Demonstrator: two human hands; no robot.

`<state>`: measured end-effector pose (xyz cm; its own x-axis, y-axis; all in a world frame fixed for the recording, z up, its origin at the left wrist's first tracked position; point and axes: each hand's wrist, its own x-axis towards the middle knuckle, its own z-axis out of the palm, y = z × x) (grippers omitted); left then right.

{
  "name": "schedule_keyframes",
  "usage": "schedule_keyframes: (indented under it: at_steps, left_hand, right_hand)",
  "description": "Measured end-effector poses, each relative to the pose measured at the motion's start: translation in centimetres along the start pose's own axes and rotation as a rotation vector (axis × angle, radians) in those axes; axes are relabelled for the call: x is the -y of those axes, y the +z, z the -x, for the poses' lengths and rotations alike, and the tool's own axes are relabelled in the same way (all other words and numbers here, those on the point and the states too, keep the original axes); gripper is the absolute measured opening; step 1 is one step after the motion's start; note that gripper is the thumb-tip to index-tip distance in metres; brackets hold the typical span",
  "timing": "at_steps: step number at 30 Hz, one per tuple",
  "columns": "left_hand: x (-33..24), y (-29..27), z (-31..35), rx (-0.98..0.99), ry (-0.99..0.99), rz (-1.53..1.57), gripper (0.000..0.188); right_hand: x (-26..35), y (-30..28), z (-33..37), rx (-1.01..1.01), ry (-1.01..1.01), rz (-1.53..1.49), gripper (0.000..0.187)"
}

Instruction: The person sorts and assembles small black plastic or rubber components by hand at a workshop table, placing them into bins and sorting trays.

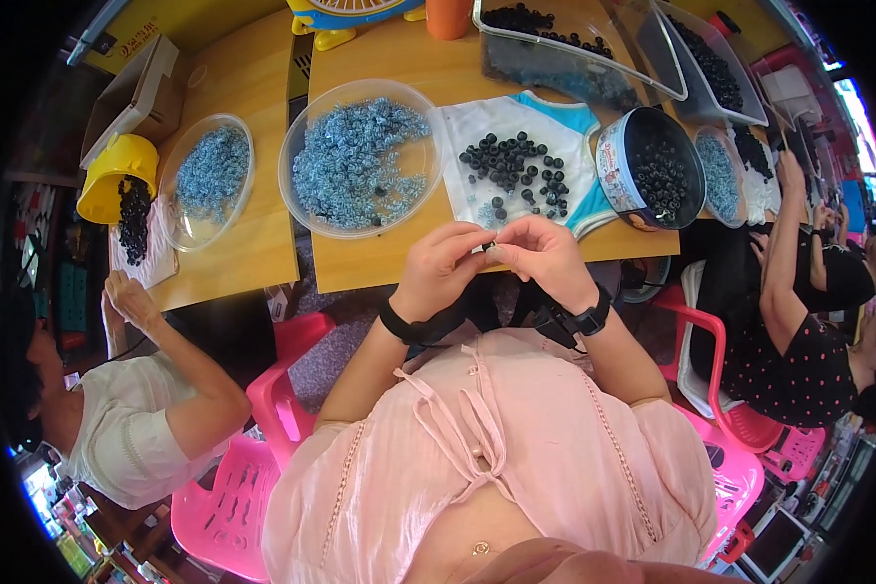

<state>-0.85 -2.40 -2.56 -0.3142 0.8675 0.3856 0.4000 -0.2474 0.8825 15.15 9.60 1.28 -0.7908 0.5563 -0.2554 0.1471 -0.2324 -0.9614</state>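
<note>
My left hand [438, 268] and my right hand [549, 259] meet fingertip to fingertip at the table's front edge, both pinched closed. Between them shows a small black piece [488, 245], mostly covered by the fingers; whether a second part is with it I cannot tell. Just beyond my hands, several black round knob-like pieces [506, 165] lie scattered on a white cloth with turquoise trim [579, 119]. A few tiny clear-blue pieces lie among them. Left of the cloth is a round clear tub [288, 161] of small translucent blue pieces [355, 156].
A round tub [611, 175] of black pieces tilts right of the cloth. Clear bins [594, 83] of black pieces stand behind. Co-workers sit left [127, 419] and right [788, 341] on pink chairs. A yellow bucket [97, 190] spills black pieces at left.
</note>
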Motion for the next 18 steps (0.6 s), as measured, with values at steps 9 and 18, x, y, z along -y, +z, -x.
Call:
schedule_keyframes:
  at_steps: [9, 18]
  left_hand:
    - [-0.24, -0.34, -0.11, -0.013, 0.219, -0.007, 0.037]
    - [-0.22, 0.07, -0.16, -0.03, 0.118, 0.029, 0.034]
  right_hand:
    - [0.65, -0.43, 0.19, 0.163, 0.216, -0.296, 0.015]
    - [0.18, -0.36, -0.29, 0.17, 0.151, -0.301, 0.018]
